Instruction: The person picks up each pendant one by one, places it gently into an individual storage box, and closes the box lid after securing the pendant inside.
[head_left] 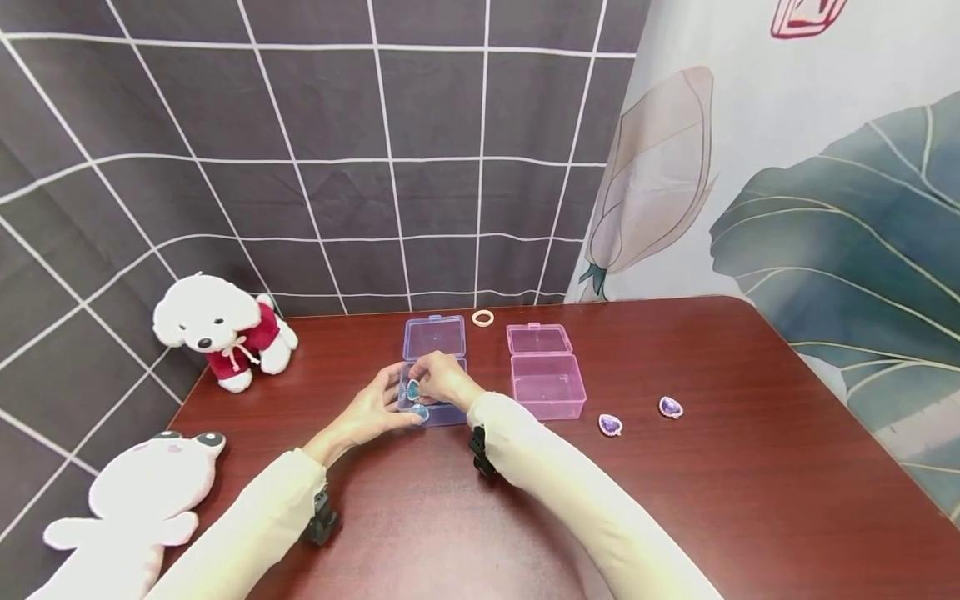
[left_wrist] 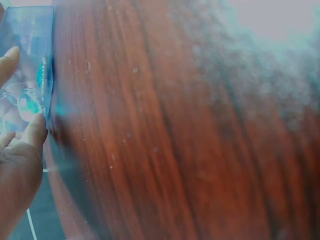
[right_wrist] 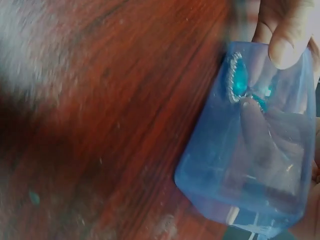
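A blue see-through plastic box (head_left: 448, 414) stands on the table with its hinged lid (head_left: 435, 337) folded back. My left hand (head_left: 367, 414) grips the box's left end, thumb along the front wall and fingers at the back. My right hand (head_left: 444, 379) reaches into the box from above and pinches a teal teardrop gem (head_left: 412, 390) edged with small clear beads. Near the left thumb, another teal gem (head_left: 422, 412) shows at the front wall. Through the wall in the right wrist view, a beaded teal gem (right_wrist: 240, 80) lies beside a right fingertip.
Right of the blue box stands an open pink plastic box (head_left: 551, 410). Two purple teardrop gems (head_left: 610, 425) lie farther right. A pale ring (head_left: 483, 318) rests near the back edge. A plush dog (head_left: 213, 321) and a pink plush toy (head_left: 150, 492) are at left.
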